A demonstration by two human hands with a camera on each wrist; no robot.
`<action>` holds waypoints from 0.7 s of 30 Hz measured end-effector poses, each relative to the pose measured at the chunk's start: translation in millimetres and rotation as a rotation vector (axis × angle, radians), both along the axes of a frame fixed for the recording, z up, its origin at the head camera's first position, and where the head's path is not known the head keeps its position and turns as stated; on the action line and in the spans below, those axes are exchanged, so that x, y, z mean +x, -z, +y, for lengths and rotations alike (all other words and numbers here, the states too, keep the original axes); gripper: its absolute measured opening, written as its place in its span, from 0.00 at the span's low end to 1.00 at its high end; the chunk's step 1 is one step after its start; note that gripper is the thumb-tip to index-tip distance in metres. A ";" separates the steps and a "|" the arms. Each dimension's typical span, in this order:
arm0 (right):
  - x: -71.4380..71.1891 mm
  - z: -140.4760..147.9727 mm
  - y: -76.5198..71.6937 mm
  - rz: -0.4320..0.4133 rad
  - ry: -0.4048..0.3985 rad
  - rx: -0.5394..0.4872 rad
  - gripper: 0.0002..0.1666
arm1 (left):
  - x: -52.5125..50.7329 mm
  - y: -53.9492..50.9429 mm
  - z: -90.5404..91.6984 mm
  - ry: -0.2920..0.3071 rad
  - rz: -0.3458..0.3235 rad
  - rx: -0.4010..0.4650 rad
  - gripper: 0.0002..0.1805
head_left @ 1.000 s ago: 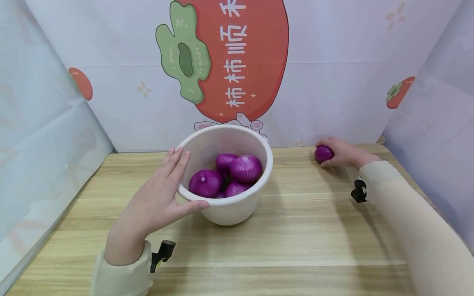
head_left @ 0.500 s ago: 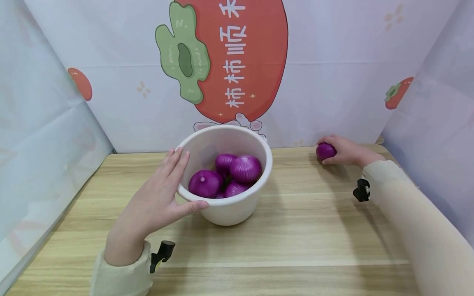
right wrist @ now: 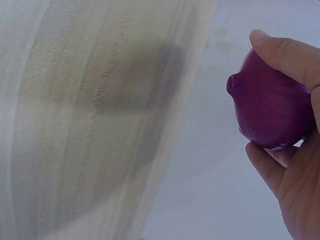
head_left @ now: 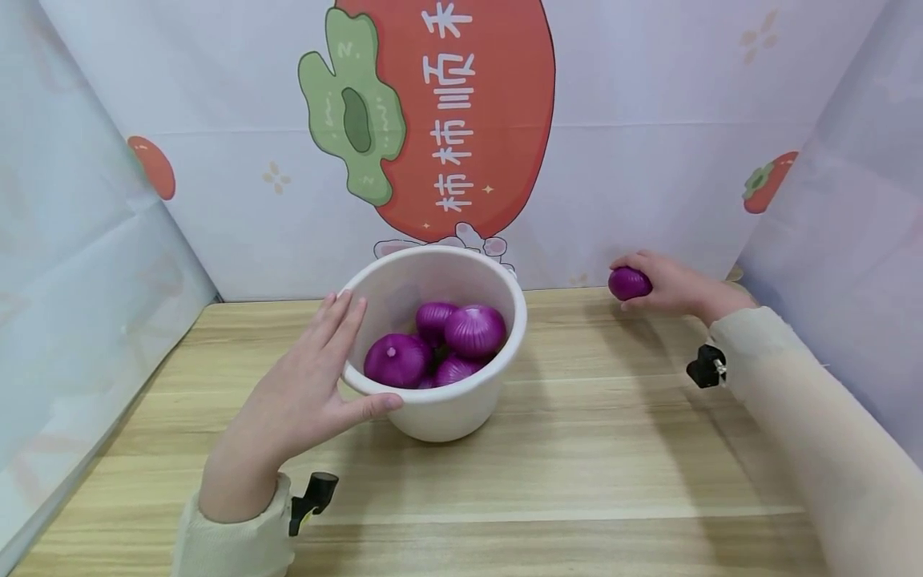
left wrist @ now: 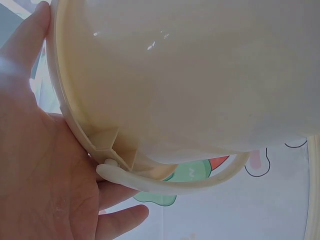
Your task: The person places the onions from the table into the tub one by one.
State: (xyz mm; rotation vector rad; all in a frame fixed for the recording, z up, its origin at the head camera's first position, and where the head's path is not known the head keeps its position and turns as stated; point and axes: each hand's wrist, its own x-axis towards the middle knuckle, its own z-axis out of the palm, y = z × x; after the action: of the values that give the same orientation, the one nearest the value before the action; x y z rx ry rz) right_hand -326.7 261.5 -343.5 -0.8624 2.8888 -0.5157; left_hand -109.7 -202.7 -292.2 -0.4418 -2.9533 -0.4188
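Observation:
A white bucket (head_left: 461,409) stands on the wooden table with several purple onions (head_left: 476,331) piled inside. My left hand (head_left: 299,397) lies spread along the bucket's near left rim, fingers straight and thumb stretched along the front. Seen from the left wrist, its palm (left wrist: 45,165) is against the rim, beside the bucket's handle (left wrist: 170,187). At the far right my right hand (head_left: 671,286) grips a single onion (head_left: 629,284), thumb on one side and fingers on the other. In the right wrist view this onion (right wrist: 275,102) is off the table, its stem end pointing away from the palm.
The wooden table (head_left: 562,457) runs back to a printed cloth wall (head_left: 634,160) close behind the right hand. Cloth also walls in the left and right sides. A small black device (head_left: 707,367) sits on the right cuff, another (head_left: 313,501) on the left.
The right hand has raised the onion off the table near the back edge. My left hand stays on the bucket rim. The head view has shifted slightly.

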 end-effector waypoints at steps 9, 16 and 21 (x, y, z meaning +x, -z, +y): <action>8.1 -6.5 -11.2 0.005 0.004 0.021 0.35 | 0.0 -0.5 -0.8 0.001 -0.005 -0.011 0.63; 10.0 -7.9 -17.2 -0.003 0.013 0.022 0.36 | -0.2 0.2 -0.2 -0.001 -0.008 -0.007 0.63; 10.3 -8.0 -19.3 0.006 0.012 0.031 0.36 | -0.2 0.8 -0.1 -0.002 -0.008 -0.003 0.63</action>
State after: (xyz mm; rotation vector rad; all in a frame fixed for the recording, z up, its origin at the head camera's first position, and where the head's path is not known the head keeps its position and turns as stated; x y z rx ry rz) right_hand -316.3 253.5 -324.2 -0.8448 2.9007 -0.4695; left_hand -109.9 -202.8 -293.0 -0.4379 -2.9621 -0.4176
